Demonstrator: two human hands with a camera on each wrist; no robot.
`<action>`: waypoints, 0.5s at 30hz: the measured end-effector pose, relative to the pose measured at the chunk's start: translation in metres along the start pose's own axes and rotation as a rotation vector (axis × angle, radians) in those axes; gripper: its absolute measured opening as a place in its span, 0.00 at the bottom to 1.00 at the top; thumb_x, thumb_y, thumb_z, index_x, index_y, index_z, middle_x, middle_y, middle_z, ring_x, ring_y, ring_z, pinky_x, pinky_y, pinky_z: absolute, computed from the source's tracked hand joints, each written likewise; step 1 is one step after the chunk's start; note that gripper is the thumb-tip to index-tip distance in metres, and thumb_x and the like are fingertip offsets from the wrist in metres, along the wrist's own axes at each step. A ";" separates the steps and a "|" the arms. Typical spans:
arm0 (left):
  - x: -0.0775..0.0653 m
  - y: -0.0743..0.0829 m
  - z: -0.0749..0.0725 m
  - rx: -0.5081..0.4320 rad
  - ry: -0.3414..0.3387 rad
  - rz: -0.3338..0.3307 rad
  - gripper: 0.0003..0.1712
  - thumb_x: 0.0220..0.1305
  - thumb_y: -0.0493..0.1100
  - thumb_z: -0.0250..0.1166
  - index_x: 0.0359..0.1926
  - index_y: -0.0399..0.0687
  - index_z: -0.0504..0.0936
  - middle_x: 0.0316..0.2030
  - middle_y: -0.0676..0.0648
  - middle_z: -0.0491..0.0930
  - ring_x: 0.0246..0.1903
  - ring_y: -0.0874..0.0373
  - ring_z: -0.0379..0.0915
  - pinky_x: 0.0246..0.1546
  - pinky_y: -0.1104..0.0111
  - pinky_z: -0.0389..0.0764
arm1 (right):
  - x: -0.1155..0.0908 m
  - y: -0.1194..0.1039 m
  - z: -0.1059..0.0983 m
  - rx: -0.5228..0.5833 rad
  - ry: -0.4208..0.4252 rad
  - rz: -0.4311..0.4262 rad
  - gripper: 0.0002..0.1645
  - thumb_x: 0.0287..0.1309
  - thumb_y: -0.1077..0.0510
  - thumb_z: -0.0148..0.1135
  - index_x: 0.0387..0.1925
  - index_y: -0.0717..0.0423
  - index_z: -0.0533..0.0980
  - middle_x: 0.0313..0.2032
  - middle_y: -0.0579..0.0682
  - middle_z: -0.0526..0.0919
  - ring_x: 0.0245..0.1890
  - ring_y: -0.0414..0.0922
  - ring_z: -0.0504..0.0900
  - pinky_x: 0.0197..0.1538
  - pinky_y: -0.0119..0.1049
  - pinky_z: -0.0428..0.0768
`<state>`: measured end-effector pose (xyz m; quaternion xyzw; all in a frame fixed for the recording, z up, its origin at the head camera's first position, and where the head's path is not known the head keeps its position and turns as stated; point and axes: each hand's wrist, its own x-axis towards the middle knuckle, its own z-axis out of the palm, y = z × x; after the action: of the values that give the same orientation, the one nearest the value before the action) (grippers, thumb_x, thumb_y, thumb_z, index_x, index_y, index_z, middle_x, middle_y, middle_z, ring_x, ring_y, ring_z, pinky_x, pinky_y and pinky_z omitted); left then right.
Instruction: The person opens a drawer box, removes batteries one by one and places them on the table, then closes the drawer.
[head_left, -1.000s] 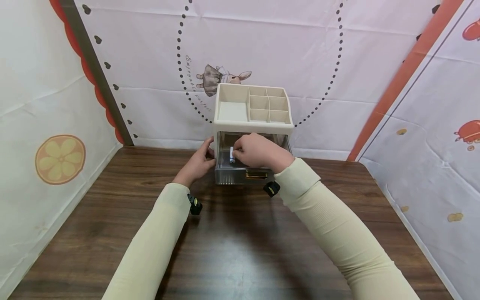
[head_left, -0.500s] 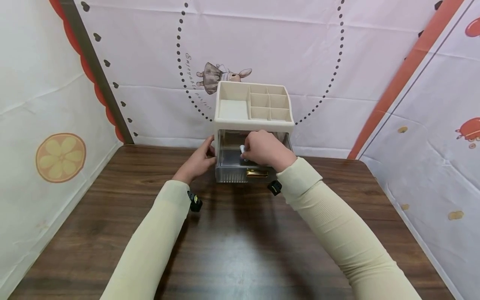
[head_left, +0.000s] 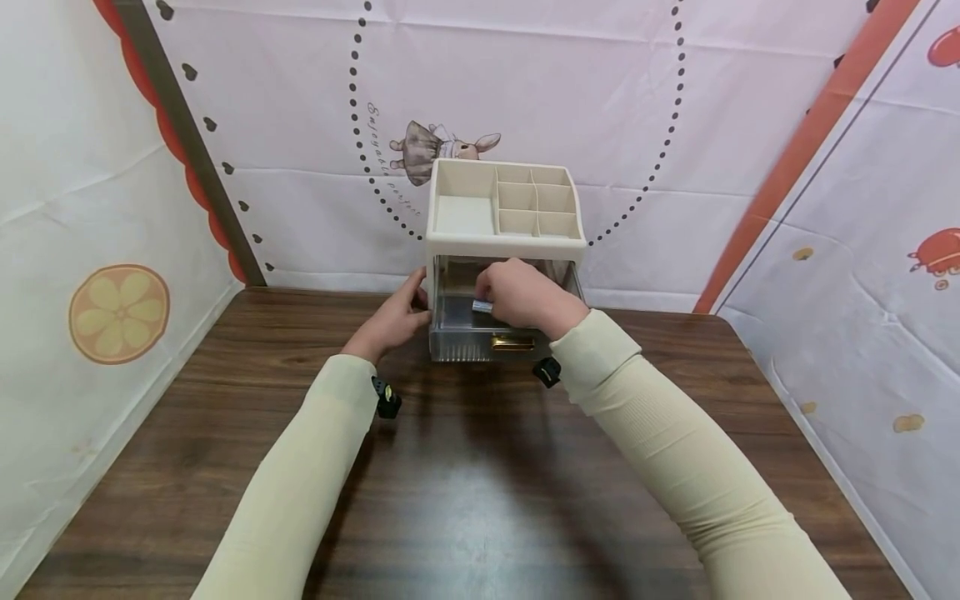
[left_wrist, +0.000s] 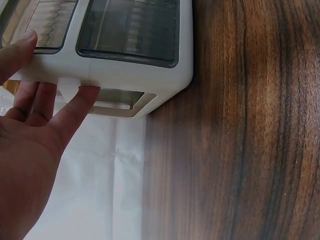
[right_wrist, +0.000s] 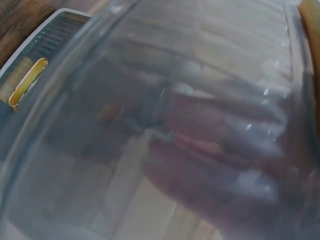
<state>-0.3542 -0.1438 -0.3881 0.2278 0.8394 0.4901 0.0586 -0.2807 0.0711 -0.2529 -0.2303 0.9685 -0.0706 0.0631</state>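
A cream desk organizer (head_left: 506, 243) stands at the back of the table, its clear drawer (head_left: 457, 343) pulled out. My left hand (head_left: 393, 321) grips the organizer's back left edge; in the left wrist view its thumb lies on the side frame and its fingers hook round the back. My right hand (head_left: 521, 296) reaches down into the drawer with fingers curled, holding a small white-and-blue item (head_left: 482, 307) that lies sideways near the drawer floor. What kind of item it is cannot be told. Through the clear drawer wall, the right wrist view shows the fingers (right_wrist: 215, 125) blurred.
The organizer's top has one large compartment (head_left: 463, 215) and several small ones at the right. A gold handle (head_left: 513, 343) sits on the drawer front. Brown wooden table (head_left: 465, 475) spreads in front. Patterned white cloth (head_left: 600, 100) hangs behind and at both sides.
My right hand has moved slightly right, then a little back left, inside the drawer. The small item has turned from upright to lying sideways. My left hand has kept its place on the organizer.
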 end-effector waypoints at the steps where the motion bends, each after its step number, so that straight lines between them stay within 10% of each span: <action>1: 0.000 0.000 0.000 0.002 -0.001 0.004 0.44 0.66 0.33 0.56 0.76 0.61 0.47 0.46 0.39 0.69 0.46 0.47 0.68 0.48 0.56 0.72 | 0.000 0.001 -0.001 -0.001 -0.007 0.001 0.17 0.57 0.70 0.54 0.44 0.54 0.83 0.41 0.50 0.84 0.39 0.46 0.78 0.47 0.40 0.78; 15: 0.003 -0.003 0.000 -0.024 -0.002 -0.007 0.43 0.67 0.37 0.59 0.75 0.64 0.48 0.46 0.38 0.69 0.46 0.47 0.67 0.47 0.57 0.71 | -0.001 0.008 -0.001 0.005 -0.021 -0.031 0.15 0.52 0.70 0.58 0.39 0.54 0.83 0.37 0.50 0.84 0.39 0.45 0.79 0.47 0.40 0.78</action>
<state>-0.3582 -0.1436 -0.3906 0.2247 0.8341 0.4997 0.0639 -0.2835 0.0784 -0.2531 -0.2456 0.9640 -0.0717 0.0725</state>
